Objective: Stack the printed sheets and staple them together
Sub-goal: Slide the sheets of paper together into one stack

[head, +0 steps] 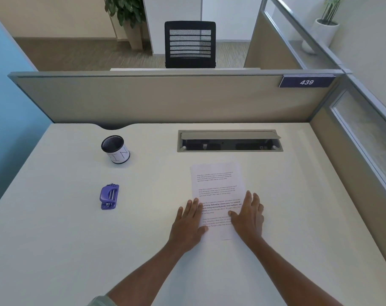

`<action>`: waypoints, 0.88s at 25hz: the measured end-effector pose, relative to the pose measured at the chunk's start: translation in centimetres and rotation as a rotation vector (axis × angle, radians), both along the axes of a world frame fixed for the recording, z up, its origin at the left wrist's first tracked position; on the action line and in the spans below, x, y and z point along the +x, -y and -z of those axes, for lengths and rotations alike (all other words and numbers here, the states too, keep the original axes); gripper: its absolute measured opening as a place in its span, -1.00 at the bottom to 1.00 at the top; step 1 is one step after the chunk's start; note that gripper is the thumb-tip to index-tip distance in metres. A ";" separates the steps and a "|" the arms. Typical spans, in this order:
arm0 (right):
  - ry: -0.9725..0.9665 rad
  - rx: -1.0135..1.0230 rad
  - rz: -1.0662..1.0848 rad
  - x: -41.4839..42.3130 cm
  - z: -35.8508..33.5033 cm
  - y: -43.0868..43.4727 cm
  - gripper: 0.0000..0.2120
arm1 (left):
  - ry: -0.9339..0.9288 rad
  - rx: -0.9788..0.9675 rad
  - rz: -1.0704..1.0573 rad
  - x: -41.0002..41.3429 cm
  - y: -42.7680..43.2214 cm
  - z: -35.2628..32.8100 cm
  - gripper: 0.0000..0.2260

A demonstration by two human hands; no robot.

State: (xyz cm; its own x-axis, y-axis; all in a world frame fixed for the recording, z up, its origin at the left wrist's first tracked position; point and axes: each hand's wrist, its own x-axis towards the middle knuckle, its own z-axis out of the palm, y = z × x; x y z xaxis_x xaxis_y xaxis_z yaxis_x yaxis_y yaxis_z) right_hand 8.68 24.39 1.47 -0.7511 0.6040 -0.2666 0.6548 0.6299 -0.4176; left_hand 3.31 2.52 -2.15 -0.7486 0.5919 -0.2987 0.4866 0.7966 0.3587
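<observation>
The printed sheets lie flat on the white desk, right of centre, with black paragraphs of text facing up. My left hand rests flat on the sheets' lower left edge, fingers together and extended. My right hand lies flat on the lower right part of the sheets, palm down. Neither hand grips anything. A purple stapler sits on the desk well to the left of the sheets, about a forearm's length from my left hand.
A black mesh pen cup with a white label stands at the back left. An open cable tray is set in the desk behind the sheets. Beige partitions close the back and right sides.
</observation>
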 end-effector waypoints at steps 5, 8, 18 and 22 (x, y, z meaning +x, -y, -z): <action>-0.086 -0.112 0.054 -0.6 0.2 -0.1 -0.03 | -0.001 -0.006 0.008 0.1 0.1 -0.1 -0.29; -0.088 -0.212 0.127 -1.0 0.0 -0.1 -0.07 | 0.006 -0.016 0.009 0.1 0.0 -0.3 -0.29; -0.112 -0.381 0.269 -1.6 -1.3 -4.1 -0.67 | 0.018 0.007 0.002 0.1 0.2 -0.2 -0.29; -0.151 -0.449 0.290 -1.9 -1.7 -5.2 -0.79 | 0.066 0.055 -0.037 0.0 0.1 -0.5 -0.26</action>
State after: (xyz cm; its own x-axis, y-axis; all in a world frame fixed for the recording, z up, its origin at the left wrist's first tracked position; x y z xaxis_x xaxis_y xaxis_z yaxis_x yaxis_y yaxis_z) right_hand 6.75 29.60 3.12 -0.6205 0.6437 -0.4479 0.6870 0.1707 -0.7063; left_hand 3.34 2.43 -1.66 -0.7501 0.5809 -0.3160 0.4308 0.7918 0.4330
